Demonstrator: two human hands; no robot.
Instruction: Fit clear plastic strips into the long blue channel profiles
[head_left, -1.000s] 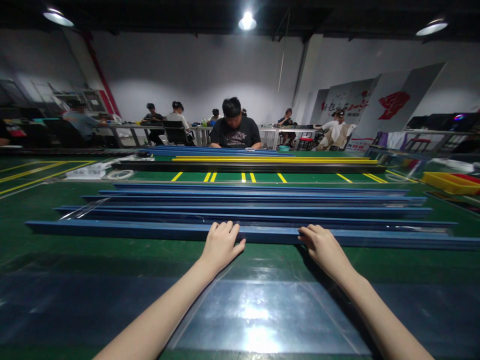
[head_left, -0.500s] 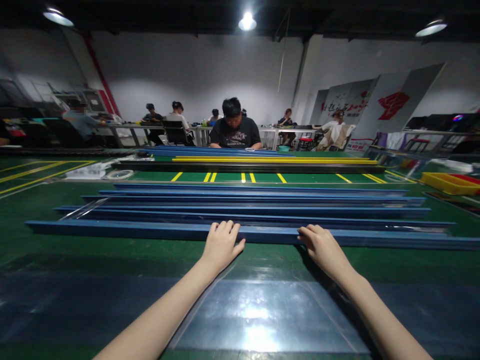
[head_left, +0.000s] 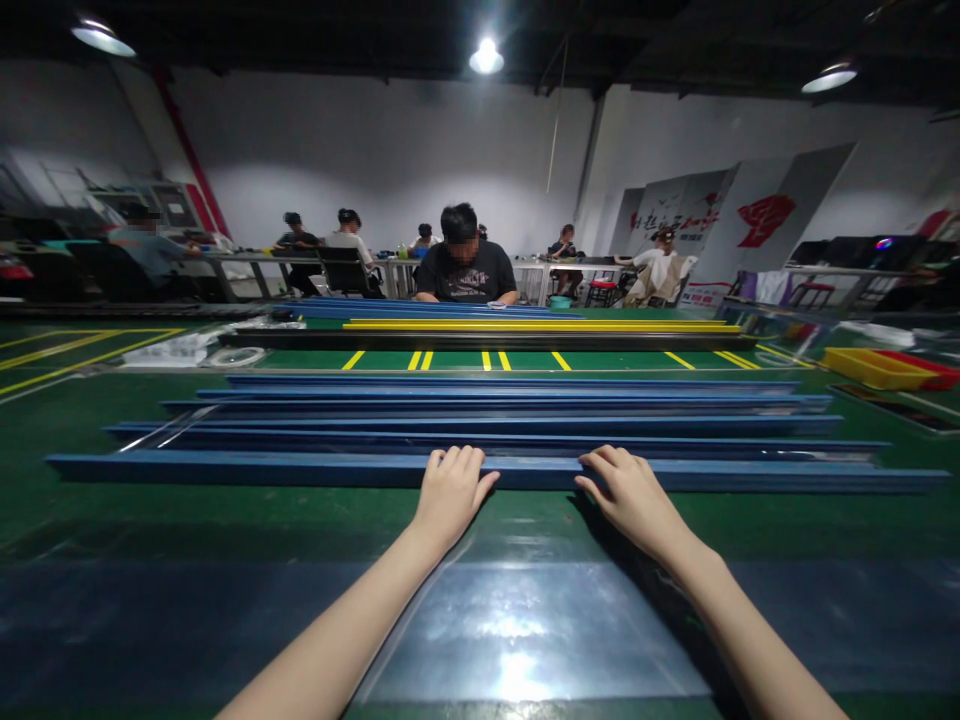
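Across the table in front of me lies a long blue profile strip (head_left: 225,471), the nearest of several. My left hand (head_left: 450,497) is on it left of centre, its fingers hooked over the top edge and the thumb on the near side. To the right, my right hand (head_left: 628,495) grips the same strip, fingers over the edge and thumb low on the near face. The fingertips of both hands are hidden behind the strip. More blue profile strips (head_left: 517,409) lie roughly parallel just beyond it, some with clear film (head_left: 172,425) at the left end.
A clear sheet (head_left: 525,625) covers the green table (head_left: 52,520) nearest me. Farther back are black strips (head_left: 480,341), yellow strips (head_left: 547,326), and yellow (head_left: 874,368) and red trays at right. A co-worker (head_left: 465,265) sits across the table; others sit behind.
My right hand has shifted slightly left along the strip, and its thumb now shows on the near side. My left hand stays on the strip. The view has shifted a little.
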